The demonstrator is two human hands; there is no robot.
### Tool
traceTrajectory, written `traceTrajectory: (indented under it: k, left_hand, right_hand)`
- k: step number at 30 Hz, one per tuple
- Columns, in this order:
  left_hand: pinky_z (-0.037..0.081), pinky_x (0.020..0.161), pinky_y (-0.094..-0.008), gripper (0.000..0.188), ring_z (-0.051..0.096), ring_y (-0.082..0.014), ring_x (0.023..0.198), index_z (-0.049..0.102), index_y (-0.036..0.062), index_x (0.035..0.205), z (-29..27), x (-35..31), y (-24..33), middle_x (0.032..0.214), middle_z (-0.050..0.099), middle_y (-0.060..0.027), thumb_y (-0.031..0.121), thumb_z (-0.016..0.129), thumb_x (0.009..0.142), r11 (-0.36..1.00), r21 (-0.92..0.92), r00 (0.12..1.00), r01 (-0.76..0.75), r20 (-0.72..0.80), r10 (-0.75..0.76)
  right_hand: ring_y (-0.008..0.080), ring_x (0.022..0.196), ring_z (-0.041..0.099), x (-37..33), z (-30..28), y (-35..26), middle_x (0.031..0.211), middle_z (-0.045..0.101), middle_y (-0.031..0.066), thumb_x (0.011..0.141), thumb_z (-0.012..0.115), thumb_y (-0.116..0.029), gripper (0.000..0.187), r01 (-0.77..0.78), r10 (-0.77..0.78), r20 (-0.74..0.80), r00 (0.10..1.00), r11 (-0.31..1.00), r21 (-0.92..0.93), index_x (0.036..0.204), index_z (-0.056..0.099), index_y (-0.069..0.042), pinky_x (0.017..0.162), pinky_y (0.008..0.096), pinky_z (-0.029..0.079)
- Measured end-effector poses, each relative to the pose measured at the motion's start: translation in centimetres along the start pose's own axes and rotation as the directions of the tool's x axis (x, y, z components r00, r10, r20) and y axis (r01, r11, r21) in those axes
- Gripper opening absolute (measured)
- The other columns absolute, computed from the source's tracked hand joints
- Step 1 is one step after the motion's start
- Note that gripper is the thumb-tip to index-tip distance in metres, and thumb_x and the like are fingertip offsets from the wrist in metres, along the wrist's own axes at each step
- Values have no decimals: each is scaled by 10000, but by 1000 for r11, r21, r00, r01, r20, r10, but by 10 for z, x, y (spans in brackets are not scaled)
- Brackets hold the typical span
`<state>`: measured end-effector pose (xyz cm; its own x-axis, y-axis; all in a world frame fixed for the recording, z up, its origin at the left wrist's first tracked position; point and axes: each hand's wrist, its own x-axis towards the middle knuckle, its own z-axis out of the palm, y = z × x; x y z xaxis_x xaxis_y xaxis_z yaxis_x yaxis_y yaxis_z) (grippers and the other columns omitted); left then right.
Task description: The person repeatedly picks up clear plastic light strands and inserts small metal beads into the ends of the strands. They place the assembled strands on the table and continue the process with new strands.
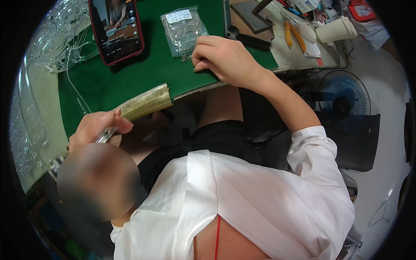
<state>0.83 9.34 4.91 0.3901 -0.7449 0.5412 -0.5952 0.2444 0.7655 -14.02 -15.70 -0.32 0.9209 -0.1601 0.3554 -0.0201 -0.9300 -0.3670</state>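
Note:
My left hand (97,126) is at the left front edge of the green mat, its fingers closed around a shiny silvery object (105,135) whose kind I cannot make out. Just beyond those fingers, a gold strip with a scale-like pattern (147,104) curves along the table edge. My right hand (223,58) rests on the mat with its fingers curled together. Its fingertips are beside a small heap of tiny metal pieces (186,57); whatever they may pinch is hidden. Touching that heap lies a clear plastic bag (184,32) filled with small silvery parts.
A phone in a red case (116,32) lies on the green mat (149,56). Tangled clear plastic strands (69,39) cover the left side. At the right are a black-handled tool (249,41), orange-handled pliers (292,34) and a paper cup (338,30). A fan (344,102) stands below the table.

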Motion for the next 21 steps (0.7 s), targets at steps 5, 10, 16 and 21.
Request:
traceTrajectory:
  k: [5, 10, 16, 21]
  left_hand:
    - [527, 860, -441, 232, 615, -256, 820, 554, -89, 1128, 7, 9, -12, 934, 607, -203, -72, 516, 900, 993, -99, 995, -64, 69, 71]
    - [541, 833, -426, 237, 649, -293, 836, 621, -65, 1024, 13, 20, -9, 836, 655, -165, -91, 611, 789, 973, 136, 976, -187, 134, 169]
    - [510, 716, -323, 344, 632, -261, 795, 623, -3, 1026, 28, 25, -14, 896, 647, -146, -127, 627, 705, 969, 64, 961, -239, 162, 226]
    - [466, 606, -290, 399, 598, -245, 725, 654, 7, 1009, 35, 26, -17, 836, 629, -123, -167, 579, 658, 974, 56, 964, -218, 168, 206]
  right_hand:
    - [254, 761, 593, -11, -9, 4, 803, 556, 58, 823, 661, -138, 108, -145, 147, -143, 979, 989, 25, 815, 583, -62, 627, 350, 473]
    - [248, 733, 581, -15, -7, -9, 764, 530, 56, 793, 684, -143, 136, -127, 103, -160, 982, 981, -145, 777, 569, -71, 619, 351, 475]
    - [243, 728, 576, -18, -5, -10, 755, 525, 60, 795, 683, -143, 153, -75, 49, -128, 991, 975, -207, 759, 554, -67, 611, 353, 479]
    - [239, 748, 588, -16, -2, -11, 770, 540, 63, 804, 665, -124, 123, -97, 78, -83, 993, 962, -255, 782, 562, -61, 620, 351, 490]
